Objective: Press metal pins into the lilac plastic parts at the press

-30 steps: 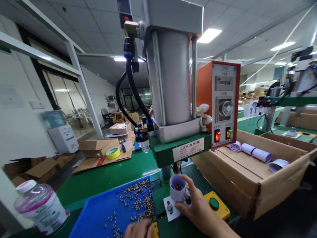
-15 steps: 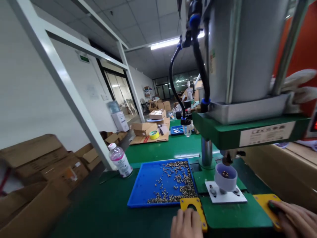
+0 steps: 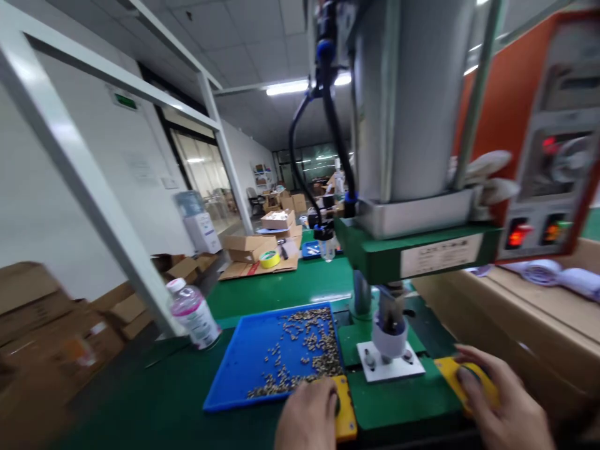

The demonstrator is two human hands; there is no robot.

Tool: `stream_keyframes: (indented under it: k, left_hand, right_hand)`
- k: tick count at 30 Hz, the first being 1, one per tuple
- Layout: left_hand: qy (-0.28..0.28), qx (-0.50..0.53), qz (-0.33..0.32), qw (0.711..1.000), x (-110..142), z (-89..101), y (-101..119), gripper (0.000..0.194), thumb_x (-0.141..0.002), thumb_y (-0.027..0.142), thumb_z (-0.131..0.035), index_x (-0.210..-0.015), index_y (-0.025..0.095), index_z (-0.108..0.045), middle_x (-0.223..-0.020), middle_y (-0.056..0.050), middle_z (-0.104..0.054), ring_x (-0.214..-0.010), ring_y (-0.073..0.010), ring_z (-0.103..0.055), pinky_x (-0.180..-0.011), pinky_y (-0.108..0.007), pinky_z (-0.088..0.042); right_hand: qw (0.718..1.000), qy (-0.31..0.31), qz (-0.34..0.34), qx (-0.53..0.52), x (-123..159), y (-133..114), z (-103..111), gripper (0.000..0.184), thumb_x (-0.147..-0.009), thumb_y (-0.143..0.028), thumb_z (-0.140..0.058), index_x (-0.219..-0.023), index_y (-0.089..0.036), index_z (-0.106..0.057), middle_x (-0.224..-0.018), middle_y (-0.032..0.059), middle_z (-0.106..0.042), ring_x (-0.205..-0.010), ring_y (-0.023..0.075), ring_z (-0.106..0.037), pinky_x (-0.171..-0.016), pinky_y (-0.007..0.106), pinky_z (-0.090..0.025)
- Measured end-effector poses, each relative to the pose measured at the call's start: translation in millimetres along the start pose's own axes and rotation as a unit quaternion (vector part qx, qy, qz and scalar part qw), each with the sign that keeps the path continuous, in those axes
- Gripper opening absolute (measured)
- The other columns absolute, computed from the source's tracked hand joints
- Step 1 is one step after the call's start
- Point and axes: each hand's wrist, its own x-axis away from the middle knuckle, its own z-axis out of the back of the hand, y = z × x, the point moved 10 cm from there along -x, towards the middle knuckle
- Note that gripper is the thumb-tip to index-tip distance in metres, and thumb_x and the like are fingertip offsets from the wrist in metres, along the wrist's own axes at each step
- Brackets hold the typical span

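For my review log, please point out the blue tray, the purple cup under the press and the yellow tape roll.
Blue tray point(image 3: 241, 356): head view, bare floor.
Purple cup point(image 3: 390, 343): head view, outer wall.
Yellow tape roll point(image 3: 269, 263): head view, side.

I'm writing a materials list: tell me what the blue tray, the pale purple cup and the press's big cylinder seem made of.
Blue tray: likely smooth plastic, evenly coloured, raised rim.
Purple cup: probably matt plastic, uniformly tinted.
Cylinder: likely metal, satin grey with soft highlights; perhaps painted.
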Motion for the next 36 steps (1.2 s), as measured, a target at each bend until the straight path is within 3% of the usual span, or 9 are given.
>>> stream_keyframes:
  k: [4, 7, 9, 12, 16, 20, 25, 36]
  left_hand:
    - [-0.039, 0.154, 0.027, 0.987, -60, 18.0, 6, 0.02, -0.086, 0.026, -0.048, -0.091, 0.028, -0.067, -0.092, 0.0, -0.072, -0.088, -0.0174, -0.065, -0.081, -0.029, -0.047]
    - [-0.045, 0.21, 0.014, 0.976, -93, 29.0, 30, 0.018, -0.082, 0.026, -0.05, -0.088, 0.025, -0.067, -0.089, 0.001, -0.073, -0.086, -0.0171, -0.065, -0.08, -0.027, -0.046]
    - [-0.05, 0.218, -0.005, 0.975, -107, 35.6, 50, 0.018, -0.082, 0.028, -0.05, -0.086, 0.024, -0.067, -0.086, 0.0, -0.072, -0.083, -0.0168, -0.065, -0.078, -0.027, -0.046]
    - [-0.072, 0.181, -0.051, 0.98, -118, 40.8, 83, 0.02, -0.08, 0.032, -0.051, -0.08, 0.023, -0.069, -0.084, -0.001, -0.071, -0.082, -0.0173, -0.063, -0.078, -0.029, -0.044]
    - [-0.13, 0.105, -0.091, 0.982, -128, 31.2, 111, 0.019, -0.073, 0.03, -0.054, -0.077, 0.021, -0.071, -0.086, -0.004, -0.07, -0.089, -0.0195, -0.062, -0.082, -0.031, -0.042]
    - [-0.173, 0.109, -0.105, 0.973, -134, 18.2, 122, 0.014, -0.067, 0.025, -0.053, -0.071, 0.019, -0.065, -0.084, -0.004, -0.07, -0.087, -0.0178, -0.062, -0.077, -0.028, -0.043]
    - [-0.186, 0.123, -0.112, 0.968, -132, 17.5, 130, 0.005, -0.061, 0.019, -0.056, -0.066, 0.019, -0.057, -0.077, -0.001, -0.067, -0.076, -0.0139, -0.06, -0.072, -0.026, -0.043]
    - [-0.207, 0.153, -0.102, 0.961, -134, 4.3, 131, 0.016, -0.052, 0.016, -0.065, -0.056, 0.019, -0.05, -0.062, 0.003, -0.062, -0.058, -0.0101, -0.052, -0.055, -0.024, -0.037]
  right_hand:
    - [0.975, -0.114, 0.004, -0.191, -33, -75, -48, 0.069, -0.08, -0.038, -0.062, -0.14, -0.03, -0.028, -0.134, 0.0069, -0.052, -0.121, 0.0252, -0.051, -0.102, 0.044, -0.041]
    - [0.957, -0.169, 0.005, -0.237, -42, -100, -84, 0.079, -0.074, -0.03, -0.065, -0.143, -0.025, -0.027, -0.135, 0.0084, -0.052, -0.125, 0.0253, -0.05, -0.105, 0.04, -0.04]
    - [0.957, -0.172, -0.001, -0.234, -43, -102, -97, 0.072, -0.071, -0.023, -0.062, -0.138, -0.023, -0.036, -0.13, 0.0088, -0.057, -0.12, 0.0257, -0.054, -0.101, 0.038, -0.044]
    - [0.963, -0.147, 0.015, -0.227, -42, -105, -100, 0.066, -0.067, -0.017, -0.058, -0.132, -0.02, -0.044, -0.124, 0.0082, -0.062, -0.114, 0.0247, -0.059, -0.095, 0.033, -0.048]
    - [0.966, -0.128, 0.024, -0.222, -43, -105, -96, 0.065, -0.067, -0.015, -0.057, -0.13, -0.018, -0.045, -0.12, 0.0077, -0.064, -0.108, 0.0215, -0.063, -0.093, 0.03, -0.05]
    - [0.964, -0.129, 0.04, -0.228, -42, -104, -99, 0.067, -0.068, -0.014, -0.058, -0.132, -0.02, -0.043, -0.126, 0.0076, -0.062, -0.115, 0.0204, -0.06, -0.097, 0.029, -0.047]
    - [0.962, -0.123, 0.035, -0.24, -39, -98, -102, 0.064, -0.069, -0.015, -0.06, -0.131, -0.018, -0.045, -0.128, 0.01, -0.061, -0.118, 0.0228, -0.059, -0.098, 0.031, -0.048]
    - [0.969, -0.124, 0.048, -0.209, -30, -88, -108, 0.06, -0.077, -0.022, -0.06, -0.134, -0.019, -0.04, -0.128, 0.0119, -0.061, -0.119, 0.0243, -0.058, -0.096, 0.033, -0.051]
